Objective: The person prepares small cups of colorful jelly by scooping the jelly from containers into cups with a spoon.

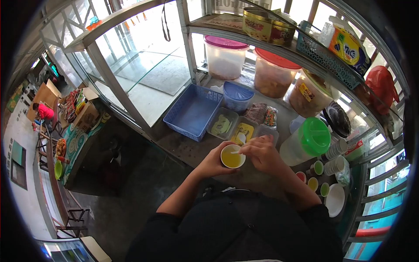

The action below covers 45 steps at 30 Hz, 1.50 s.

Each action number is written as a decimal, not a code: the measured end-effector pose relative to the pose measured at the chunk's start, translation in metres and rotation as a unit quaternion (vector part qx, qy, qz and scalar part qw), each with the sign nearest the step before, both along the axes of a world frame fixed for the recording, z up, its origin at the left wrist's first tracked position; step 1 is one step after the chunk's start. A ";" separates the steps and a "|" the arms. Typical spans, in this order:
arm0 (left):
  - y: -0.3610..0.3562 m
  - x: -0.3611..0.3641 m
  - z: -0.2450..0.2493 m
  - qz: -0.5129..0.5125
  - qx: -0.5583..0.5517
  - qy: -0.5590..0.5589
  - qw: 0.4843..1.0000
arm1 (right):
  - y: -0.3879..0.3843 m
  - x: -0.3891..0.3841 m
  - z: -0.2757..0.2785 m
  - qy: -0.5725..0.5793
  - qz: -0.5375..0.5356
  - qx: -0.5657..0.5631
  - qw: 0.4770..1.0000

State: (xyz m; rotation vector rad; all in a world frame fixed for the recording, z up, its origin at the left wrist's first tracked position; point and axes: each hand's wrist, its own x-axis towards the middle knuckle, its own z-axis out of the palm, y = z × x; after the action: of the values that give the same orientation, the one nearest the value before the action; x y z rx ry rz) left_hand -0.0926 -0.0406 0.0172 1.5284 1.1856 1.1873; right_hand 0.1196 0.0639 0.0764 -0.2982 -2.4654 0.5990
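Note:
My left hand [211, 163] is wrapped around a small paper cup [232, 161] that holds yellow liquid. Between the pinched fingers of my right hand [263, 153] is a small white spoon [235, 152], its end inside the cup. Just beyond the hands are a plastic tub with yellow contents [244, 130] and a white spoon in it, and a tub with pale green contents [221, 124]. A third clear tub is partly hidden behind my right hand.
A blue basket [192, 112] and a green-lidded jug [304, 142] flank the tubs. Several filled cups [312, 184] and stacked cups [335, 165] stand at right. Large lidded containers [275, 72] line the back beneath a shelf [218, 24]. A person [43, 111] is far left.

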 end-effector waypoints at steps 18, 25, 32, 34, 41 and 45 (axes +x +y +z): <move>0.026 0.120 -0.016 0.113 0.154 -0.001 0.982 | -0.044 0.111 -0.016 0.048 -0.172 -0.132 0.975; 0.030 0.154 -0.017 0.119 0.162 0.114 0.973 | -0.049 0.156 -0.043 0.170 -0.204 -0.378 0.887; 0.042 0.181 -0.014 0.082 0.129 0.014 0.988 | -0.045 0.201 -0.050 0.296 -0.225 -0.472 0.799; 0.043 0.184 -0.012 0.067 0.123 -0.012 0.990 | -0.047 0.207 -0.046 0.335 -0.211 -0.479 0.784; 0.043 0.181 -0.002 0.038 0.105 0.039 0.993 | -0.051 0.211 -0.016 0.259 -0.224 -0.252 0.905; 0.041 0.179 0.002 0.057 0.105 0.108 0.987 | -0.046 0.207 0.001 0.182 -0.188 -0.029 0.965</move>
State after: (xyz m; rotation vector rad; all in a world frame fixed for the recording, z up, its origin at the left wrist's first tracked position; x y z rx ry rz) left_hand 0.0861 0.0005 0.0189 1.8036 1.3386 1.2791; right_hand 0.3264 0.0182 0.0774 -0.6056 -1.9731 0.5104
